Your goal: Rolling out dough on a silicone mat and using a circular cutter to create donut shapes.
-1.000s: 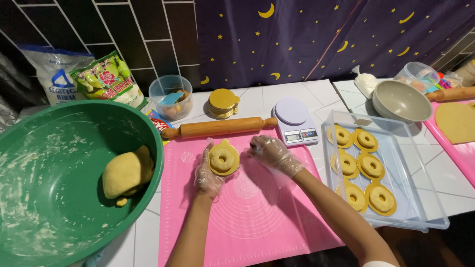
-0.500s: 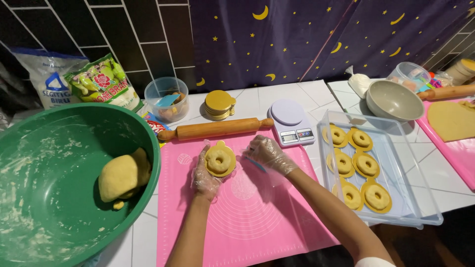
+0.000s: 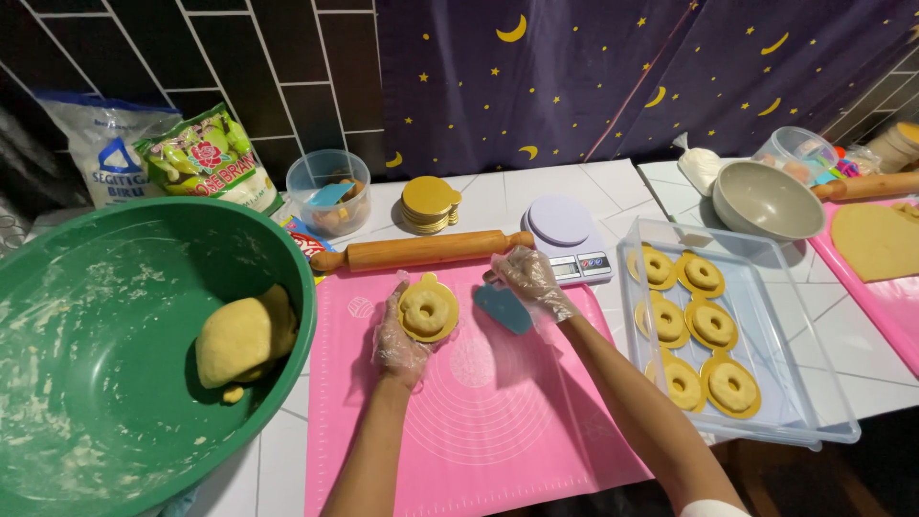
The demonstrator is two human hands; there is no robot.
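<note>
A: Two gloved hands work over the pink mat near its far edge. Left hand: fingers curled under a gold card that carries a ring of dough, lifted just above the mat. Right hand: fingers pinched on a small blue scraper, its blade pointing toward the ring.

B: How would the ring handle?

A: Judged from its look: light, soft, easily dented or stretched, perhaps tacky. The card is the stiffer part, so support belongs under the card's rim, not on the dough. The thin plastic gloves may be slippery against the card.

B: Surroundings?

A: Rolling pin along the mat's far edge; scale at the mat's far right corner, just behind the right hand. Clear tray to the right of the mat, holding six rings on cards in two rows. Green bowl at the left edge of the surface, with a lump of dough inside. Behind the pin, a stack of spare cards and a clear tub; two bags stand against the tiled wall. Far right: a grey bowl and a second mat with a rolled sheet.
</note>
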